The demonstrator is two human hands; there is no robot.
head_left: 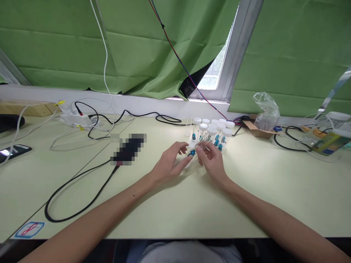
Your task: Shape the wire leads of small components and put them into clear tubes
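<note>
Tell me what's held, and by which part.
Left hand seems to hold a blue piece by its body; the right hand has an unclear hold.

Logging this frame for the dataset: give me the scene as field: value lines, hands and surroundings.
left hand: thumb tip at a small blue part; grip unclear
right hand: fingers curled close to the same part; grip unclear
beyond hands: clustered clear containers with white caps, blue pieces inside some
surface: pale table
left side: black cable, looped
far right: cardboard box with clear plastic bag
background: green curtains, window partly uncovered
</note>
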